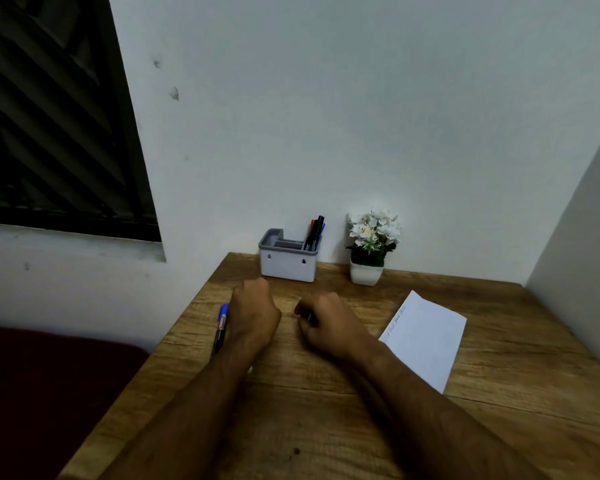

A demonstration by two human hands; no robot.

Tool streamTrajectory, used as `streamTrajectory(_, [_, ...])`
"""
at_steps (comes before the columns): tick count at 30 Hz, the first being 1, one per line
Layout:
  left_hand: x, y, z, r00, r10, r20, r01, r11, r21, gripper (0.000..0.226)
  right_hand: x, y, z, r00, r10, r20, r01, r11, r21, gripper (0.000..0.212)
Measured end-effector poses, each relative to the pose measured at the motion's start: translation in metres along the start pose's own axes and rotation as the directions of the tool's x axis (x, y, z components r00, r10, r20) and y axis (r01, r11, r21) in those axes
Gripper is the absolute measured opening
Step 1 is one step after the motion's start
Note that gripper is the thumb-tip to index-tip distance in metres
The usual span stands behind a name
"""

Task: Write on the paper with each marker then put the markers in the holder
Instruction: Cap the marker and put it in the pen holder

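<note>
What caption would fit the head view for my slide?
Both hands, left hand and right hand, on a wooden desk between blue-capped marker and paper; holder behind.

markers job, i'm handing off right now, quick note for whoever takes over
Left hand: curled on the table; I can't tell if it holds anything.
Right hand: gripping a small dark thing, likely a marker, mostly hidden.
Blue-capped marker: lying on the table beside the left wrist.
Holder: at the back by the wall, with several markers standing in its right compartment.
Paper: to the right of the hands, with a line of writing along its left edge.
Done: some writing; several markers stowed.
Left: the blue-capped marker and whatever the right hand holds.
</note>
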State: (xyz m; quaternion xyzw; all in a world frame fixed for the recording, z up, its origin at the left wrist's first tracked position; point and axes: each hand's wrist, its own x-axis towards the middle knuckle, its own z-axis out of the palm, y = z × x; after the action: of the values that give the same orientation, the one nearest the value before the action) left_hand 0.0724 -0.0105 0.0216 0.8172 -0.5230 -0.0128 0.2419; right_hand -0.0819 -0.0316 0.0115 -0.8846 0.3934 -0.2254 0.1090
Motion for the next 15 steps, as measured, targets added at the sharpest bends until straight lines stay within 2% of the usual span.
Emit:
streamTrajectory(9, [-0.008,0.005,0.008,1.0,-0.008,-0.023,0.009,1.0,0.01,0.011,-0.015,0.001,-0.001,0.999,0.034,0.019,-0.035,0.999,0.02,0.026])
streamTrajectory(12, [-0.003,0.014,0.004,1.0,-0.011,-0.021,0.009,0.993,-0.114,0.01,-0.015,0.004,-0.001,0.997,0.073,-0.025,-0.071,0.994,0.085,0.023])
streamTrajectory(15, [0.007,0.025,0.002,1.0,-0.02,-0.008,0.016,0.955,-0.296,0.008,-0.013,0.003,-0.005,0.982,0.161,-0.103,-0.13,0.956,0.261,0.019])
